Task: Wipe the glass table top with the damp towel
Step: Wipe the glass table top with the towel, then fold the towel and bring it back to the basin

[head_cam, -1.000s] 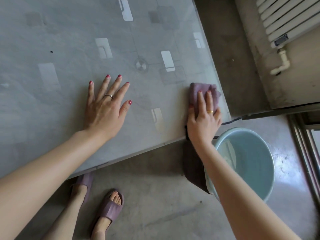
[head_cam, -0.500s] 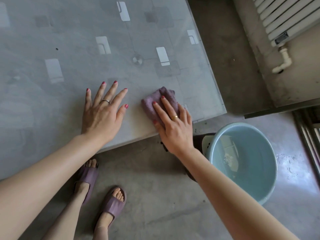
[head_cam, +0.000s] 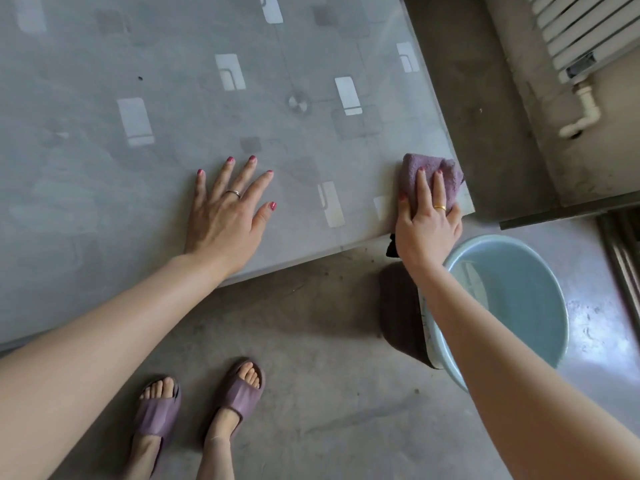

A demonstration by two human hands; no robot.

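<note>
Now right hand [head_cam: 427, 223] presses towel [head_cam: 429, 174] at table [head_cam: 104, 202] corner edge.

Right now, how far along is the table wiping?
Done: hard to judge; the glass table shows no clear wet streaks. In hand: the right hand presses the purple towel at the near right corner, while the left hand rests flat. Left: probably most of the top; a dark speck remains farther in.

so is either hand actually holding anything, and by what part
The right hand presses the bunched purple towel from on top, at the table top's near corner. The left hand rests flat, holding nothing.
</note>
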